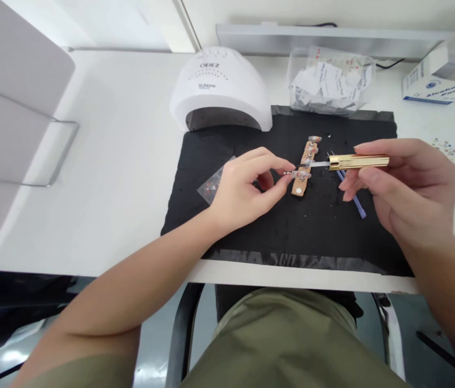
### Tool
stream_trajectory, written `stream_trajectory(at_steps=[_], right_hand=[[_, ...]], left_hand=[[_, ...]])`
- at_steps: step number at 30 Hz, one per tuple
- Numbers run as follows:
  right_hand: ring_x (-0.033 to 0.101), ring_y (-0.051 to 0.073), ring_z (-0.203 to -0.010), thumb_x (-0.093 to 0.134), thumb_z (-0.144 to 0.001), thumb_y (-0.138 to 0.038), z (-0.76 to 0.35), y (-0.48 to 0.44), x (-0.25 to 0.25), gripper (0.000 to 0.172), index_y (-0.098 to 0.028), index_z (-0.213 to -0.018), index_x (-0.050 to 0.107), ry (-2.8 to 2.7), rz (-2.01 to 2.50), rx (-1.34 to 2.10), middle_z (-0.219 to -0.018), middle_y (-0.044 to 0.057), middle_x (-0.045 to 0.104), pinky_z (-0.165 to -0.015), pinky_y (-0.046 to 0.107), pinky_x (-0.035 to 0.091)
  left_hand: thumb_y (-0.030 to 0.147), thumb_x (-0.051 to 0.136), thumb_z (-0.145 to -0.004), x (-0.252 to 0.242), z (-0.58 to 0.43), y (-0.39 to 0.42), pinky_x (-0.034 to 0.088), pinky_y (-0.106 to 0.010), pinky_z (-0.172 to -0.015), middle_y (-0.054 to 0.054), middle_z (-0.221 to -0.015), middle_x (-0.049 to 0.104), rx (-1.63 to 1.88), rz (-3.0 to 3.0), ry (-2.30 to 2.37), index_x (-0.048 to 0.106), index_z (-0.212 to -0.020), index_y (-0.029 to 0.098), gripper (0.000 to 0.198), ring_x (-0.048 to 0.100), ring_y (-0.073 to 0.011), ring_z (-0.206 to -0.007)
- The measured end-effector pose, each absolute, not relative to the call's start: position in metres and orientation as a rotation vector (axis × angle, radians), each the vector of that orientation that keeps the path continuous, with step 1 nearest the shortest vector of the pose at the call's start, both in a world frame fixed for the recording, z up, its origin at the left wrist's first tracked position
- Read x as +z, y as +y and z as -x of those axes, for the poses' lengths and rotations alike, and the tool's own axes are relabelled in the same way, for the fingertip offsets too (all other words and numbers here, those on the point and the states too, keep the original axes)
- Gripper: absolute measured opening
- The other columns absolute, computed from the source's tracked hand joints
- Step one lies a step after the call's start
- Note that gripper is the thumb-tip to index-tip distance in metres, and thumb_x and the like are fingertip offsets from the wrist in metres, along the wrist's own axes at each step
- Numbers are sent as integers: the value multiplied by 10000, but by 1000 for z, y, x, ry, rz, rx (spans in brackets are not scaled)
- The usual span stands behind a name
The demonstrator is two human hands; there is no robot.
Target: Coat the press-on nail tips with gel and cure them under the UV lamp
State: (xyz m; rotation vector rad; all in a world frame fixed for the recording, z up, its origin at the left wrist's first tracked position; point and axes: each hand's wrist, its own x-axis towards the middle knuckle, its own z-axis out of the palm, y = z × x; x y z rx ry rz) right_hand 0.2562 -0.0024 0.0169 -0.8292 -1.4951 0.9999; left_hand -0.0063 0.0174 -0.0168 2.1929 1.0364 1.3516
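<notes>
A tan wooden strip point(304, 175) with several small press-on nails stuck along it lies on a black mat point(275, 226). My left hand point(243, 188) pinches the strip at its lower end, thumb and forefinger closed on a nail there. My right hand point(405, 180) grips a gold-handled brush point(358, 161) held level, its thin tip touching the strip's middle. A blue stick point(355, 200) lies on the mat under my right fingers.
A white nail lamp point(219, 89) stands at the mat's back left. A clear tub of paper wipes point(330, 81) and a white-blue box point(443, 73) sit at the back right. A small plastic bag point(210, 187) lies left of my hand. Tiny gems point(445, 148) scatter far right.
</notes>
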Motion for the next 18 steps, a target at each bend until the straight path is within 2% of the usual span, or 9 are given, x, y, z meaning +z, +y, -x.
stream_trajectory(at_steps=[5,10,18], right_hand=[[787,131,-701,804,-998,-238,-256,-2,16,176,-337,-1110,894,-1476,878,950,-874,-31,835,-582,279,677],[777,135,-686,840,-961,-234,-255,-2,15,230,-334,-1164,879,-1502,908,919,-853,-36,827,-565,281,669],[775,116,-703,849,-953,-232,-257,-1,14,182,-319,-1106,893,-1519,963,920,-852,-36,818,-619,259,681]], left_hand=[[188,830,-958,-16,6,17,509,-207,-615,4,-855,795,1334,-2204,1040,837,-989,188,32,617,-61,-622],[201,822,-965,-17,7,17,516,-223,-613,10,-847,785,1318,-2205,1053,835,-995,205,33,619,-70,-618],[207,811,-974,-17,8,16,523,-233,-601,4,-853,782,1316,-2193,1050,832,-1001,217,36,613,-74,-603]])
